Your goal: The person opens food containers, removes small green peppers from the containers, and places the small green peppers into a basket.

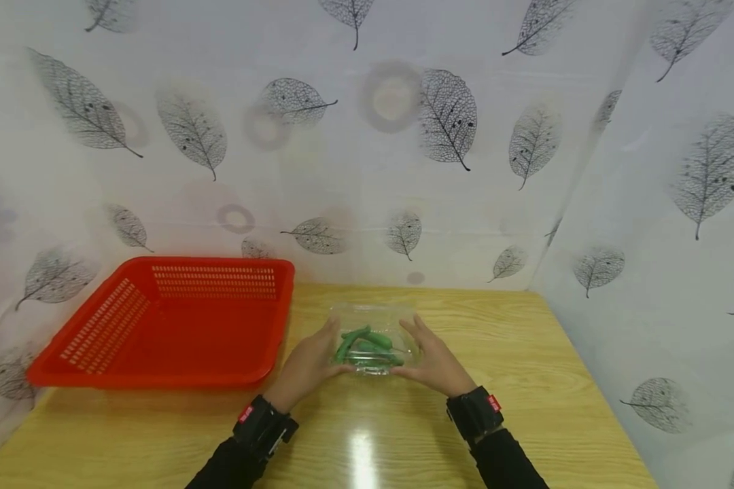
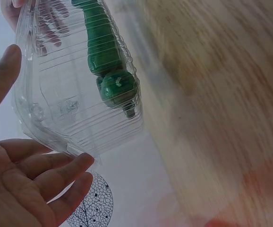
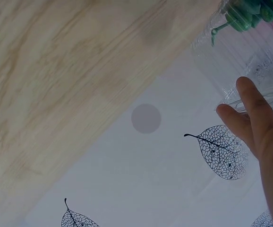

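A clear plastic clamshell box [image 1: 367, 316] is held between both hands over the wooden table. Several green peppers [image 1: 372, 343] lie inside it, visible through its ribbed wall. My left hand [image 1: 308, 361] grips the box's left side by the rim, thumb at the near edge and fingers toward the far side. On the opposite side, my right hand [image 1: 435, 360] grips the right end in the same way. In the left wrist view, the peppers [image 2: 106, 52] rest along the bottom of the box, which seems raised off the tabletop.
To the left stands a red plastic basket [image 1: 189, 346] with slotted walls. The wooden table [image 1: 501, 339] meets a leaf-patterned white covering [image 1: 367, 170] at the back and right.
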`<state>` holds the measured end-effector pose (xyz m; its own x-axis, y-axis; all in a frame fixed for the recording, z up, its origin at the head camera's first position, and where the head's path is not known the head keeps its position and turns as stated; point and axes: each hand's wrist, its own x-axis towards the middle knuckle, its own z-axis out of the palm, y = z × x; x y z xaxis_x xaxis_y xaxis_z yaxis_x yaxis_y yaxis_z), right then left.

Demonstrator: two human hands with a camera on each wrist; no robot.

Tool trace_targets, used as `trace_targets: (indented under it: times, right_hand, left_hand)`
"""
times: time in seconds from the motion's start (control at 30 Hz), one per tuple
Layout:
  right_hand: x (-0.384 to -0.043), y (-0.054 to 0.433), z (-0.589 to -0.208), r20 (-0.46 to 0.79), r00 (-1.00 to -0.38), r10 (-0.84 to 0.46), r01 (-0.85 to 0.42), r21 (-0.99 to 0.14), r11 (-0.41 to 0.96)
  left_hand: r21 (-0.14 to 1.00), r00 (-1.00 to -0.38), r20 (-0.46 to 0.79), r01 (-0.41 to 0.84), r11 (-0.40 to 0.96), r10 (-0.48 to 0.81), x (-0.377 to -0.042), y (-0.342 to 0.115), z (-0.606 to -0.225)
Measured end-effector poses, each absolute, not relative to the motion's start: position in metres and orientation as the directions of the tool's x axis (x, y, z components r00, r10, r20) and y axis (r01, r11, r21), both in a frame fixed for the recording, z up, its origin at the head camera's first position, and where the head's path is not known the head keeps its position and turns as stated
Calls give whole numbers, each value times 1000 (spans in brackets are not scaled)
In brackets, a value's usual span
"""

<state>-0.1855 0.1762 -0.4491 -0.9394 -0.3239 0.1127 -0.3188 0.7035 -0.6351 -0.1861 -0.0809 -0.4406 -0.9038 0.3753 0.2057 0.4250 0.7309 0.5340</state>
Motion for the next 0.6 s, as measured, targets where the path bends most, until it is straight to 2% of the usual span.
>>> trace_targets:
  times: [0.6]
  right_hand:
    - [-177,179,-459,125,-936,-328,-337,-583,740]
  left_hand:
    - [501,-889,188,452,738,417,-183,-80,-449]
